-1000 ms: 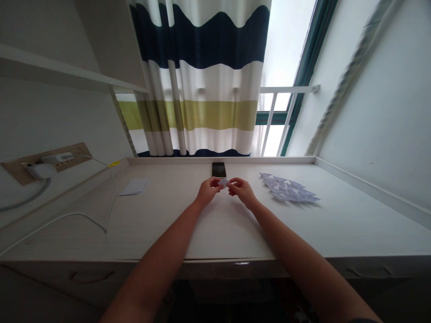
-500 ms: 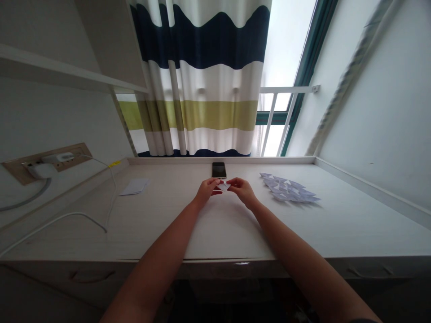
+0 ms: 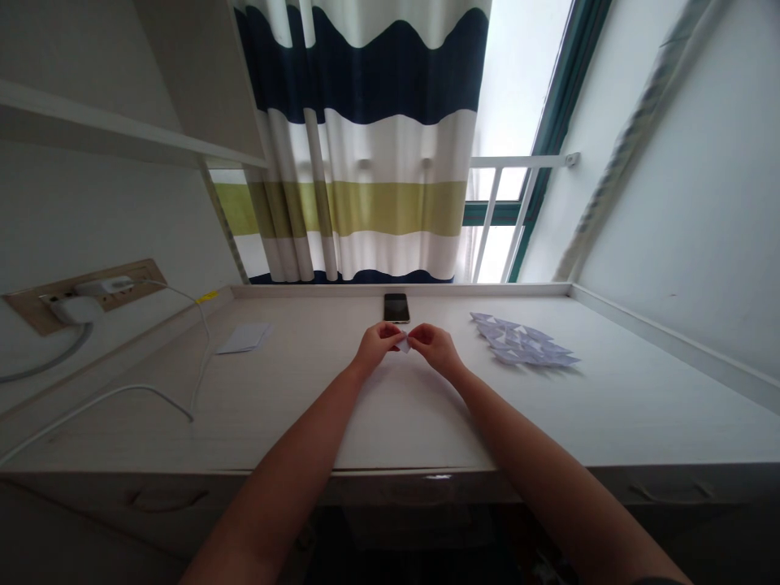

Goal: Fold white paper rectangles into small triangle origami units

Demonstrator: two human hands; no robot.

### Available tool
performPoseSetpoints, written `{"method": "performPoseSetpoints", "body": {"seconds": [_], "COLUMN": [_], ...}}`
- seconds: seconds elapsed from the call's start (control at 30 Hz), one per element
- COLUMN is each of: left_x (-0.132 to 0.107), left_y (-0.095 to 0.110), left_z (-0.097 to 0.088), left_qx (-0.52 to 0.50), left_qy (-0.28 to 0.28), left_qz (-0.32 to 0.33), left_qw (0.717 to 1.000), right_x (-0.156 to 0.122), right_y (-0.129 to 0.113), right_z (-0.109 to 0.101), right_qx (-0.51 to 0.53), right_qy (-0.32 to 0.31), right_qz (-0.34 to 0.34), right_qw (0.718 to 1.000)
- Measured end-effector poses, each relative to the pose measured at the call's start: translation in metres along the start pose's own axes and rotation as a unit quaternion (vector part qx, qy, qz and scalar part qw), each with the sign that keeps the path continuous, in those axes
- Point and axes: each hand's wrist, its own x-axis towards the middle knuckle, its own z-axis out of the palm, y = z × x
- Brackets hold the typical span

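Risk: a loosened pinch could let the small folded paper piece (image 3: 403, 344) slip and drop to the counter (image 3: 292, 422); uneven pull could crease it askew. The piece lies between the left hand (image 3: 379, 345) and right hand (image 3: 435, 349), mostly hidden, gripped by the closed fingers (image 3: 416, 331) of both, just before a black smartphone (image 3: 396, 308).

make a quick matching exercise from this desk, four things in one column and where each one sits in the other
1 smartphone
2 small folded paper
3 pile of paper triangles
4 small stack of white paper

a between the left hand and right hand
b left of the hands
c at the back edge of the desk
d right of the hands

Pairs: 1c, 2a, 3d, 4b
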Motion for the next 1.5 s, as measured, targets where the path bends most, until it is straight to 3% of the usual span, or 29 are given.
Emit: {"method": "performPoseSetpoints", "body": {"seconds": [0.47, 0.73, 1.13, 1.3, 1.5], "left_x": [0.001, 0.000, 0.000, -0.001, -0.001], "left_y": [0.001, 0.000, -0.006, -0.006, -0.004], "left_z": [0.000, 0.000, -0.002, -0.001, 0.001], "left_qx": [0.041, 0.037, 0.118, 0.122, 0.066], "left_qy": [0.024, -0.013, -0.030, -0.049, -0.065], "left_qz": [0.020, 0.020, 0.099, 0.098, 0.048], "left_qw": [0.999, 0.999, 0.988, 0.986, 0.995], "right_x": [-0.002, 0.003, 0.003, 0.003, 0.005], "right_y": [-0.003, 0.011, 0.002, 0.003, 0.002], "right_z": [0.003, 0.004, -0.001, 0.001, -0.001], "right_qx": [-0.010, 0.057, 0.046, 0.053, 0.137], "right_qy": [-0.012, -0.005, -0.024, -0.030, -0.015], "right_qz": [-0.027, 0.003, 0.032, 0.031, 0.068], "right_qw": [1.000, 0.998, 0.998, 0.998, 0.988]}}
